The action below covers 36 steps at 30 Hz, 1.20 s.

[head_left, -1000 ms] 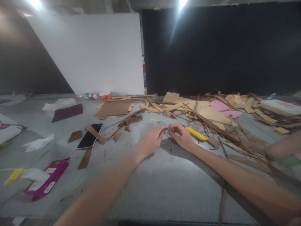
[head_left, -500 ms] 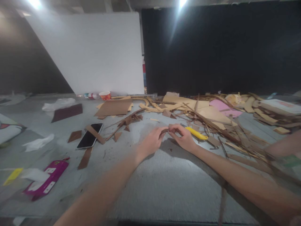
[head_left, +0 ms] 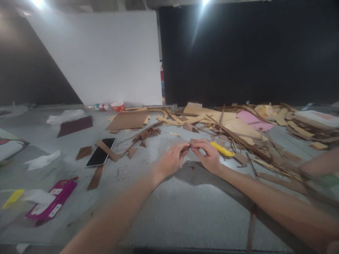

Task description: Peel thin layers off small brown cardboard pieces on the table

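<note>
My left hand (head_left: 172, 159) and my right hand (head_left: 208, 155) meet over the middle of the grey table. Between their fingertips is a small brown leather-like piece (head_left: 185, 149), mostly covered by the fingers. Both hands are closed in a pinch, thumbs and forefingers nearly touching. Just beyond the right hand lies a yellow-handled tool (head_left: 224, 150), its near end hidden behind the fingers. Brown scraps (head_left: 145, 135) are scattered in front of the left hand.
A phone (head_left: 98, 157) with a brown strip (head_left: 107, 151) across it lies to the left. Nearer is a purple tissue pack (head_left: 54, 201). Offcuts (head_left: 238, 128) heap along the back and right, beside a pink sheet (head_left: 254, 120). Another person's blurred arm (head_left: 321, 162) enters at right.
The two hands stay together at the same spot, with the fingers shifting slightly around the small brown piece. A little more of it shows by the left fingertips.
</note>
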### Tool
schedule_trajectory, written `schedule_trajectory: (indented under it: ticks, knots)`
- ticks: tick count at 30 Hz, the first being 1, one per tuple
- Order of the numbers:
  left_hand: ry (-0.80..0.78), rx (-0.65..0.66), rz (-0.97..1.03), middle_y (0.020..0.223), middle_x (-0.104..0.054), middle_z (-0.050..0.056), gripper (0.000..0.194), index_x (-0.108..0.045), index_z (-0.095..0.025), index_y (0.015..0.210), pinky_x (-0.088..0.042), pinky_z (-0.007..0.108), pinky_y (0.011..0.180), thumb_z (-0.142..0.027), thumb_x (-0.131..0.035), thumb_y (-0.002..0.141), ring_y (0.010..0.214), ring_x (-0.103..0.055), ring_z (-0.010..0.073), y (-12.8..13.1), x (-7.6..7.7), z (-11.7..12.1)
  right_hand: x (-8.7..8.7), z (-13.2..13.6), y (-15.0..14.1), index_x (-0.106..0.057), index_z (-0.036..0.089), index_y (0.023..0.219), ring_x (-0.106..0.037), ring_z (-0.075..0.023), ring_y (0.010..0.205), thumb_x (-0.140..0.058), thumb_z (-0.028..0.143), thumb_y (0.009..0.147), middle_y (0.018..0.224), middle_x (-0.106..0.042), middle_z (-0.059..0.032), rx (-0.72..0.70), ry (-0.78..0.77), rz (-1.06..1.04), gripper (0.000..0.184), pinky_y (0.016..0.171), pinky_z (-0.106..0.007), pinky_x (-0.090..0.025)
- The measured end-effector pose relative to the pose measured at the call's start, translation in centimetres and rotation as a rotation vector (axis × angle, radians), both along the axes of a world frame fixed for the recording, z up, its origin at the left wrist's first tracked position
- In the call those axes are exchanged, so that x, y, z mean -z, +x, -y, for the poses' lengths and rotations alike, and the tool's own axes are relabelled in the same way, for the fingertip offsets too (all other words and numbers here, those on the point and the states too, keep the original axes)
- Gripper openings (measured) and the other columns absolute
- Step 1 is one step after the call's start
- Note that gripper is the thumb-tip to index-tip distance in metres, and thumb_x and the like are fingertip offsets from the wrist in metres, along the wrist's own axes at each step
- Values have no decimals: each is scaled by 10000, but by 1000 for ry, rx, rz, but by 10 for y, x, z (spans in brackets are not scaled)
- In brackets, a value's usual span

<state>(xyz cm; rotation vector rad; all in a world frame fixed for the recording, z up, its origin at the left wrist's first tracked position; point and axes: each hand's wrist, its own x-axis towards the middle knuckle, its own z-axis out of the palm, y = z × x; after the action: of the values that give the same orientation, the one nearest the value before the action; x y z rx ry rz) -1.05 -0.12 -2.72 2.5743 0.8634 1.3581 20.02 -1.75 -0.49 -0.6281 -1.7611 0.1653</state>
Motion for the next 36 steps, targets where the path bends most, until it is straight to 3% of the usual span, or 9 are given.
schedule_trajectory:
  ticks: [7,14,23,36]
  knots:
    - [-36,44,31,1321,-771,107,309,-579,-235,1416,-614,422,1080,-378,-447,1177,1252,-747,223,1,-9,6,-4,6,-2,-776,260,1043,-740,-226,883,-709,203,1034,931,-779,-61,14,67,0,88,774,-375,-628]
    - [-69,64,38,1360,-766,113,339,-577,-235,1448,-609,424,1083,-372,-418,1182,1270,-741,220,1,-15,9,-2,7,-2,-778,272,941,-704,-205,736,-731,228,1021,841,-736,-52,17,118,2,102,653,-359,-606]
    - [-93,-75,-20,1331,-767,113,375,-635,-238,1410,-610,412,1083,-455,-449,1168,1270,-741,244,0,-11,12,-4,9,0,-775,267,1016,-713,-231,819,-727,268,1025,913,-759,-74,86,27,-2,48,736,-398,-632]
    - [-75,-80,14,1333,-752,126,449,-508,-238,1455,-643,408,1015,-562,-399,1164,1197,-780,243,0,-1,10,-4,9,-1,-777,282,1135,-727,-235,889,-710,217,1032,999,-771,-79,62,50,23,139,792,-407,-635]
